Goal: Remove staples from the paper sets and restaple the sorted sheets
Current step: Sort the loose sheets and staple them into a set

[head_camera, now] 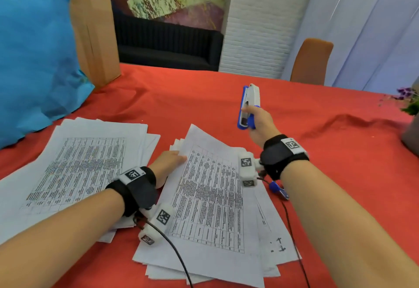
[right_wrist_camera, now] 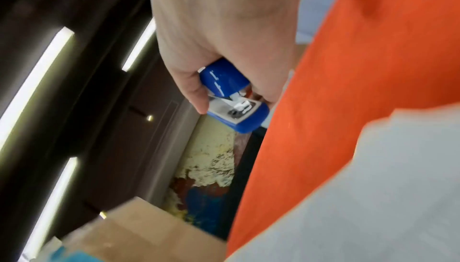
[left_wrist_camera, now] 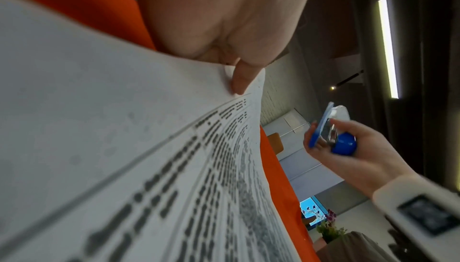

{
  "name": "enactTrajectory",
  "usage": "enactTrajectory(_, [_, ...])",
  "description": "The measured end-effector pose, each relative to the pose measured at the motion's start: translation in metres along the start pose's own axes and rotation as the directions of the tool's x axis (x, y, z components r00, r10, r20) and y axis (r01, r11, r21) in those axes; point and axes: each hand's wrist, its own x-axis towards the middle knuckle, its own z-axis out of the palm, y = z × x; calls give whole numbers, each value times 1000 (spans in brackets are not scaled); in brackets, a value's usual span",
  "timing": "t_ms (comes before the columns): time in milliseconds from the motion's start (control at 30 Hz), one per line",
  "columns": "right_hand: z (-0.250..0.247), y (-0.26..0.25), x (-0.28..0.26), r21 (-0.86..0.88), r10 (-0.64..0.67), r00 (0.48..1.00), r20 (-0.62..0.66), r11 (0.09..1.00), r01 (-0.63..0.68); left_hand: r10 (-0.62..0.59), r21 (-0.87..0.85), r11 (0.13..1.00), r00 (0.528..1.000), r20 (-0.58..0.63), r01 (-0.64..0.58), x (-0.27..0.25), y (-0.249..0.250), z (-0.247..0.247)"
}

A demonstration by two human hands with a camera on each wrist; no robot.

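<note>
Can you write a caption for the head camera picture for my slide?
Right hand lifts a blue stapler while the left hand holds the paper stack on a red tablecloth.

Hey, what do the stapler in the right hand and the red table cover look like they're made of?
Stapler: glossy blue and white plastic shell by its smooth sheen, with shiny, probably metal parts inside, seen in the right wrist view. Red table cover: matte and wrinkled into soft folds, so most likely cloth, though the weave is too fine to tell.
</note>
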Motion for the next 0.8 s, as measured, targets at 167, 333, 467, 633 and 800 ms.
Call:
enactTrajectory(167, [54,42,-20,287,62,998,33,955,-69,64,55,996,998,27,-65,-1,-3,-1])
enactTrajectory(333, [72,78,-25,248,48,995,83,966,-68,89,66,994,995,38,-92,3,-7,-3])
enactTrajectory(467, [77,92,-20,95,29,991,130,995,-42,136,132,980,987,83,-146,7,-2,-4])
enactTrajectory(633, [81,101,-11,70,74,995,61,995,-78,93,128,985,981,168,-115,20,15,-4])
enactTrajectory(800, [80,109,-12,120,61,994,87,990,-71,10,145,988,969,247,-47,40,27,-2])
